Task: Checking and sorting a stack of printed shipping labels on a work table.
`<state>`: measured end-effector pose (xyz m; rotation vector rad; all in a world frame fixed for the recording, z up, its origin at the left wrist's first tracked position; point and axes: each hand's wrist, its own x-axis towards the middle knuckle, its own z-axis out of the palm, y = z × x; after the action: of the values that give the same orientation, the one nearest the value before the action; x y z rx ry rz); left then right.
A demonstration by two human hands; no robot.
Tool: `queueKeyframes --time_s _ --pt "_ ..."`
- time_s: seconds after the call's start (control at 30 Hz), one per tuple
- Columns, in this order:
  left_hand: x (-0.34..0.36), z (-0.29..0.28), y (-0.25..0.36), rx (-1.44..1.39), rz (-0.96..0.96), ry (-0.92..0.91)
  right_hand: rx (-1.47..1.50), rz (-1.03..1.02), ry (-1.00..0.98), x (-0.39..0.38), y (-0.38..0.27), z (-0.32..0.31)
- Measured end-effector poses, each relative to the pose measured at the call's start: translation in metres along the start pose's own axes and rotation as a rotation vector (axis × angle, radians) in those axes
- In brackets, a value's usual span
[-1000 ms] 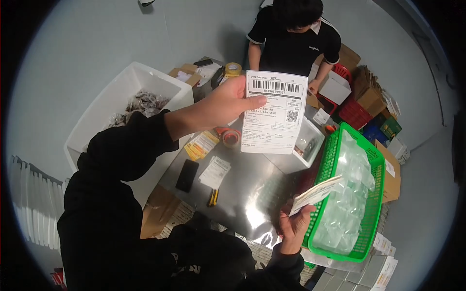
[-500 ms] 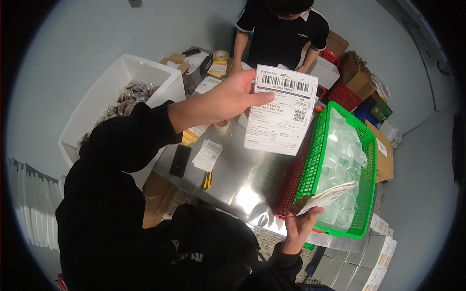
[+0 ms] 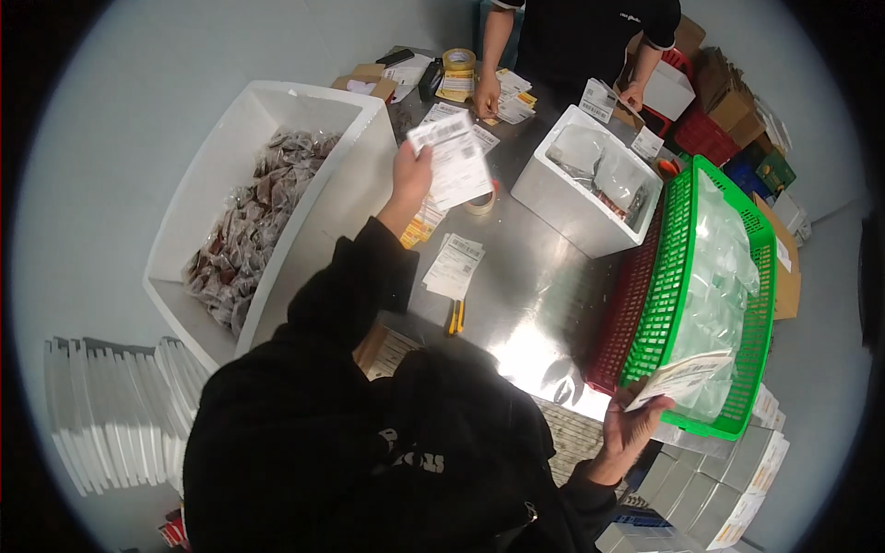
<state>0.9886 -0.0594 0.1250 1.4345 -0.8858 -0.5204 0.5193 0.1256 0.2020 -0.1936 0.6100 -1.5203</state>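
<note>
My left hand [image 3: 410, 182] pinches a white printed shipping label [image 3: 457, 168] by its left edge, above the far left part of the metal table. The label is slightly blurred. My right hand [image 3: 631, 431] grips a small stack of shipping labels [image 3: 687, 376] beside the near end of a green plastic basket [image 3: 666, 267], which holds clear, pale plastic packs [image 3: 710, 286]. Several loose labels [image 3: 454, 265] lie on the table, with a yellow box cutter [image 3: 457, 317] just below them. A tape roll [image 3: 480, 204] sits partly behind the held label.
At left stands a large white foam box [image 3: 355, 138] of bagged brown goods [image 3: 267, 207]. A smaller foam box [image 3: 562, 207] with packs inside is on the table [image 3: 516, 286]. Across it, a co-worker [image 3: 590, 46] handles labels. White panels [image 3: 120, 415] are stacked lower left.
My left hand has swung left with its label, uncovering the smaller foam box. My right hand still holds its stack near the basket. The whole view has shifted.
</note>
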Motion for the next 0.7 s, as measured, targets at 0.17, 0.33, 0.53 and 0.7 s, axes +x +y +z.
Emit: queueKeyframes --time_s 0.17,0.33,0.53,0.7 --pt "-0.006 -0.029 -0.100 0.524 -0.148 0.176 -0.048 -0.036 0.112 -0.001 0.017 0.008" --pt "-0.004 -0.029 -0.145 0.648 -0.054 0.022 -0.038 0.063 0.088 0.010 0.045 0.003" --pt "-0.025 0.002 -0.063 0.904 0.214 -0.178 -0.220 0.206 0.472 0.048 0.115 0.038" --pt "-0.117 0.052 0.064 -0.523 -0.308 -1.001 -0.198 0.185 0.177 0.069 0.165 0.071"
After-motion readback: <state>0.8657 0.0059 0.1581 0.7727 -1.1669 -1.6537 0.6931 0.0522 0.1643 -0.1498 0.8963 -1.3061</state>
